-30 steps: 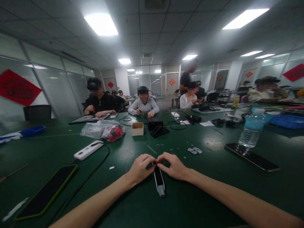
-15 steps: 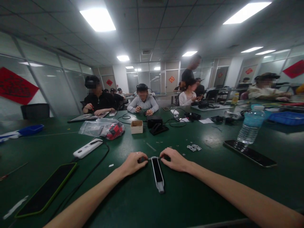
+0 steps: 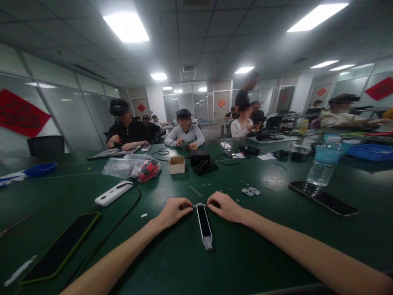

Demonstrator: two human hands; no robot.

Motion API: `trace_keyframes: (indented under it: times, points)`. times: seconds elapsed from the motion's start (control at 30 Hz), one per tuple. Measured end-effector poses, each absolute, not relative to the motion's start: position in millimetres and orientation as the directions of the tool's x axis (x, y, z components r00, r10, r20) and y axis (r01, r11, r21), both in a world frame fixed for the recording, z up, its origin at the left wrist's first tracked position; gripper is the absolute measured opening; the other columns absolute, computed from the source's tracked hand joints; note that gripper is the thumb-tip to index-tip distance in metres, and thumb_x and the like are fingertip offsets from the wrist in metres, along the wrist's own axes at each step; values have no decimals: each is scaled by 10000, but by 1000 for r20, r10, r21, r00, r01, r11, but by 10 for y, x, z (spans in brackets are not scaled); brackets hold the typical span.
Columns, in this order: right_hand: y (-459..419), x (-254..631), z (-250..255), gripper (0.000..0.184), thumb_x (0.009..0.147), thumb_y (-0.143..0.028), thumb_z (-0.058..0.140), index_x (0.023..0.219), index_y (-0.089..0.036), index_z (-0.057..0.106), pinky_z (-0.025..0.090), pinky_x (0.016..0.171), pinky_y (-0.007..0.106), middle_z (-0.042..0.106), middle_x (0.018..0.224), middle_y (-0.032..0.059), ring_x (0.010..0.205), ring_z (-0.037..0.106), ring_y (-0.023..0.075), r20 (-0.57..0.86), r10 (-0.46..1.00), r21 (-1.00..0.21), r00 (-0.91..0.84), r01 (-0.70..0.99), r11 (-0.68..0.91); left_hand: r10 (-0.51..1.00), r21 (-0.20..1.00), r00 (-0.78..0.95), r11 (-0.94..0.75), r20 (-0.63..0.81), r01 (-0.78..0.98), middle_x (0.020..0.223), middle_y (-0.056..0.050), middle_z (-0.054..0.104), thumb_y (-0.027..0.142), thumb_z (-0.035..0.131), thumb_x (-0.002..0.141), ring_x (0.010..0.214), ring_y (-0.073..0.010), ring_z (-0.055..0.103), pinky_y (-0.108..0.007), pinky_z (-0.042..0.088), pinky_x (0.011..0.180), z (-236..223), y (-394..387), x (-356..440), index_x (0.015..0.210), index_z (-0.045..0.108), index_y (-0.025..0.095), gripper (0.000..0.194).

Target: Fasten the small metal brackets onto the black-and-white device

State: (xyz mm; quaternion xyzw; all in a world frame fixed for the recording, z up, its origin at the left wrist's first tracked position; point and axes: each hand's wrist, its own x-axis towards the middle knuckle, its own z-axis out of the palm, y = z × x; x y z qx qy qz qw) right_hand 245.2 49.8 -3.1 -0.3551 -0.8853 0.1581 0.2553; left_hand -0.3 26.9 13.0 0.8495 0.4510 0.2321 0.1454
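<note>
A slim pen-shaped device [image 3: 204, 224], with a long black face, a pale rim and a grey end towards me, lies on the green table. My left hand [image 3: 175, 211] is at the left of its far end, thumb and fingers closed in a pinch. On the right of that same end, my right hand [image 3: 226, 207] pinches in the same way. Small thin grey bits show between the fingertips and the device's far end. What exactly each hand holds there is too small and partly hidden to tell.
Flat metal pieces [image 3: 251, 191] lie beyond my right hand. A phone [image 3: 322, 198] and water bottle [image 3: 326, 162] stand farther right. On the left are a green-edged phone [image 3: 61, 248], a white power strip [image 3: 113, 193] and its black cable. A small box [image 3: 177, 165] is ahead; people sit opposite.
My left hand has shifted very slightly towards the device. The right hand and the device stay practically where they were.
</note>
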Motion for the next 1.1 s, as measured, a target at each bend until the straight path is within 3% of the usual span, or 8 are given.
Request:
trace_keyframes:
  times: [0.37, 0.57, 0.63, 0.8, 0.93, 1.1]
  points:
    - [492, 2443, -29, 154, 870, -278, 510, 916, -180, 619, 464, 696, 287, 599, 890, 39, 775, 540, 147, 351, 704, -456, -618, 544, 705, 825, 416, 484, -566, 292, 712, 845, -10, 671, 258, 576, 821, 730, -134, 590, -229, 436, 671, 103, 272, 33, 921, 670, 188, 154]
    - [518, 2451, -60, 149, 871, -276, 511, 920, -183, 617, 464, 690, 281, 600, 890, 36, 779, 546, 148, 348, 702, -457, -622, 541, 706, 891, 652, 399, -437, 219, 619, 821, -6, 682, 262, 556, 821, 590, -112, 587, -223, 465, 606, 78, 245, 93, 943, 651, 159, 186]
    - [524, 2448, -74, 142, 869, -271, 515, 914, -183, 617, 461, 691, 281, 602, 883, 33, 778, 545, 147, 351, 699, -446, -623, 545, 710, 893, 677, 400, -427, 208, 600, 817, -4, 683, 248, 544, 822, 559, -106, 578, -219, 467, 588, 64, 236, 111, 955, 643, 156, 190]
    - [519, 2434, -45, 144, 870, -273, 514, 918, -185, 617, 455, 703, 287, 616, 885, 34, 795, 544, 154, 353, 676, -406, -647, 545, 733, 890, 631, 381, -449, 252, 633, 879, -6, 688, 247, 573, 807, 705, -133, 619, -230, 474, 668, 38, 244, 117, 948, 638, 174, 171]
    - [617, 2548, 58, 175, 866, -308, 514, 936, -187, 619, 444, 755, 319, 627, 910, 46, 853, 540, 180, 394, 638, -300, -662, 563, 770, 873, 579, 409, -484, 266, 656, 931, -2, 683, 280, 582, 815, 808, -152, 622, -251, 470, 720, 28, 267, 98, 978, 622, 198, 187]
    - [980, 3009, 44, 222, 884, -245, 431, 985, -159, 609, 428, 817, 351, 619, 954, 80, 906, 536, 202, 465, 750, -232, -470, 753, 616, 863, 547, 423, -503, 276, 670, 942, -2, 674, 320, 567, 830, 785, -146, 614, -251, 468, 696, 28, 267, 88, 1002, 611, 200, 215]
